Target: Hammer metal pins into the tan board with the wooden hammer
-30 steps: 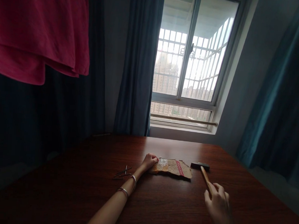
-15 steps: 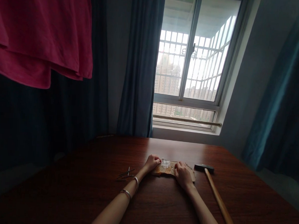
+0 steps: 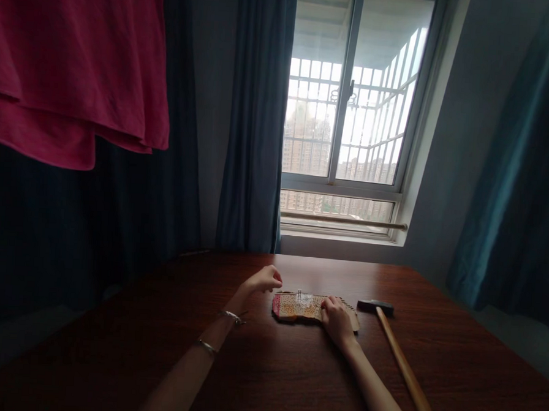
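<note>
resting on the right part of a flat, dotted board, the right hand has its fingers bent and side by side against the top face; i cannot tell whether they also grip the far edge. the board lies on a brown wooden table, between the two hands and in front of the window. its outline is ragged, its left end carries a pinkish red band, and dark spots cover much of the face. around the middle, close to the far edge, thin nails stand upright beside a pale, shiny patch.

the left hand is just beyond the board's left end and looks apart from it, thumb and fingers curled in close together; whether anything is pinched between them is too small to tell. two silvery bracelets circle that forearm, spaced apart.

just right of the board, apart from it, lies a hammer, its dark head toward the window and its long wooden handle slanting to the near edge of view, right of the right forearm. a deep pink cloth hangs at upper left, before dark blue curtains.
</note>
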Tool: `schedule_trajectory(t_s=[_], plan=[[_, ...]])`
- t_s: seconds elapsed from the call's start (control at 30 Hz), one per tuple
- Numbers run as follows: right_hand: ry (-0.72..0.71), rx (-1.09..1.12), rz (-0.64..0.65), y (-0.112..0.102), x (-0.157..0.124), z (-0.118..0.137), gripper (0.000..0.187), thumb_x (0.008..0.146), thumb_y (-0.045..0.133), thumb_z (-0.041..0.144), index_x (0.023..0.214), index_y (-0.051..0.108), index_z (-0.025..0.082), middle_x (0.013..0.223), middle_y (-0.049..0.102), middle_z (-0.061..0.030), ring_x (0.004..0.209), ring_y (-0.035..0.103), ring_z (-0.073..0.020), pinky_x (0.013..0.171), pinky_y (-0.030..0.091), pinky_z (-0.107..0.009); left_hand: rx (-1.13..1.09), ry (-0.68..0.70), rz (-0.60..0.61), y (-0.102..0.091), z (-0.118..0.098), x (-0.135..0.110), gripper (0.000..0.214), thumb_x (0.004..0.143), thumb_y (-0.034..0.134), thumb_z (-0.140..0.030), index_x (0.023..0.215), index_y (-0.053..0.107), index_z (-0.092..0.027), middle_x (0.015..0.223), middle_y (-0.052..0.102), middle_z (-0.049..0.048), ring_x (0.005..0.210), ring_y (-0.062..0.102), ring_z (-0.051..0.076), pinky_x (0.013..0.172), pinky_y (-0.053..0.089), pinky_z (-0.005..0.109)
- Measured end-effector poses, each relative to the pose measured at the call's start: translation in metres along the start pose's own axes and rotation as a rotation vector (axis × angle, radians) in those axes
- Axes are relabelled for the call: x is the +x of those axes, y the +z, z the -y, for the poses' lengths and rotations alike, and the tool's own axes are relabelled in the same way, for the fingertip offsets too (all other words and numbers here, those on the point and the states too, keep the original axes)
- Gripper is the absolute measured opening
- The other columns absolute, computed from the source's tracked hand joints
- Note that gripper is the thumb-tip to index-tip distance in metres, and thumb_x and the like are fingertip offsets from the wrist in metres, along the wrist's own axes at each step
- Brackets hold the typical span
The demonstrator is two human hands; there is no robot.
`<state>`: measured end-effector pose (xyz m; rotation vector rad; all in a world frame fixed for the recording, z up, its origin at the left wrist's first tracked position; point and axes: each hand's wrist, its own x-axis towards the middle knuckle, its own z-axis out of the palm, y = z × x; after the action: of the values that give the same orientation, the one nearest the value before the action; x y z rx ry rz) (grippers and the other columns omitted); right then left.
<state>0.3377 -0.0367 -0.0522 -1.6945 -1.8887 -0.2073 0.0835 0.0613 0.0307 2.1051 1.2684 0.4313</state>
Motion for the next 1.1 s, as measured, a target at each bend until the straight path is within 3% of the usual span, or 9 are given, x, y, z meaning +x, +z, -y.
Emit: schedule_trajectory(t_s=[0.07, 0.17, 0.27, 0.4, 0.6, 0.87, 1.0, 1.1], plan=[[-0.001, 0.001, -0.002, 0.0, 0.0, 0.0, 0.015, 0.079, 0.043, 0.012, 0.081, 0.056, 0.019, 0.089, 0.058, -0.0044, 0.09, 0.051, -0.0167, 0.08, 0.036, -0.024, 0.116, -0.038, 0.074, -0.016, 0.013, -0.017, 0.026, 0.057, 0.059, -0.027, 0.075, 0.068, -0.011, 0.061, 0.062, 0.0046, 0.052, 0.056, 0.015, 0.043, 0.036, 0.02], [0.004, 0.001, -0.003, 0.001, 0.001, 0.0, 0.015, 0.079, 0.043, 0.012, 0.081, 0.056, 0.019, 0.088, 0.058, -0.0047, 0.09, 0.051, -0.017, 0.08, 0.036, -0.024, 0.329, -0.114, 0.057, -0.028, 0.036, -0.044, 0.019, 0.048, 0.062, -0.023, 0.065, 0.068, -0.016, 0.062, 0.064, 0.0028, 0.055, 0.056, 0.016, 0.047, 0.036, 0.021], [0.009, -0.001, -0.007, 0.002, 0.001, 0.0, 0.014, 0.078, 0.043, 0.012, 0.08, 0.056, 0.018, 0.088, 0.058, -0.0051, 0.09, 0.051, -0.0175, 0.08, 0.036, -0.025, 0.411, -0.167, 0.043, -0.03, 0.053, -0.064, 0.015, 0.046, 0.061, -0.02, 0.06, 0.067, -0.018, 0.065, 0.066, 0.0029, 0.058, 0.057, 0.017, 0.049, 0.035, 0.021], [0.009, -0.005, -0.009, 0.002, 0.0, 0.0, 0.014, 0.079, 0.043, 0.013, 0.08, 0.056, 0.018, 0.088, 0.057, -0.0054, 0.09, 0.051, -0.0173, 0.081, 0.035, -0.025, 0.418, -0.204, 0.01, -0.028, 0.06, -0.078, 0.017, 0.049, 0.057, -0.02, 0.063, 0.068, -0.02, 0.07, 0.067, 0.0032, 0.061, 0.058, 0.018, 0.05, 0.035, 0.022], [0.012, -0.011, -0.006, -0.001, -0.002, 0.002, 0.014, 0.079, 0.043, 0.013, 0.08, 0.056, 0.019, 0.088, 0.057, -0.005, 0.089, 0.051, -0.017, 0.079, 0.036, -0.024, 0.445, -0.177, -0.051, -0.018, 0.055, -0.078, 0.014, 0.053, 0.058, -0.021, 0.064, 0.066, -0.021, 0.076, 0.067, 0.0019, 0.069, 0.059, 0.017, 0.057, 0.037, 0.021], [0.036, 0.025, -0.004, -0.002, -0.002, 0.003, 0.015, 0.078, 0.044, 0.011, 0.08, 0.056, 0.019, 0.09, 0.058, -0.0056, 0.091, 0.051, -0.0174, 0.079, 0.037, -0.024, 0.48, -0.189, -0.047, -0.006, 0.052, -0.073, 0.01, 0.055, 0.059, -0.019, 0.064, 0.063, -0.02, 0.076, 0.066, 0.002, 0.072, 0.059, 0.018, 0.061, 0.038, 0.022], [0.043, 0.081, -0.016, -0.001, -0.001, 0.003, 0.014, 0.078, 0.044, 0.012, 0.079, 0.056, 0.019, 0.089, 0.058, -0.0055, 0.09, 0.051, -0.0173, 0.08, 0.037, -0.025, 0.456, -0.121, -0.098, -0.005, 0.05, -0.067, 0.009, 0.061, 0.056, -0.022, 0.066, 0.064, -0.019, 0.076, 0.065, 0.0017, 0.07, 0.058, 0.016, 0.06, 0.038, 0.022], [0.05, 0.15, -0.034, -0.002, -0.001, 0.003, 0.013, 0.078, 0.045, 0.013, 0.077, 0.056, 0.019, 0.087, 0.058, -0.0052, 0.089, 0.051, -0.0178, 0.079, 0.037, -0.026, 0.368, 0.004, -0.144, -0.003, 0.041, -0.06, 0.015, 0.066, 0.055, -0.027, 0.069, 0.066, -0.017, 0.075, 0.065, 0.0023, 0.067, 0.057, 0.015, 0.059, 0.038, 0.021]])
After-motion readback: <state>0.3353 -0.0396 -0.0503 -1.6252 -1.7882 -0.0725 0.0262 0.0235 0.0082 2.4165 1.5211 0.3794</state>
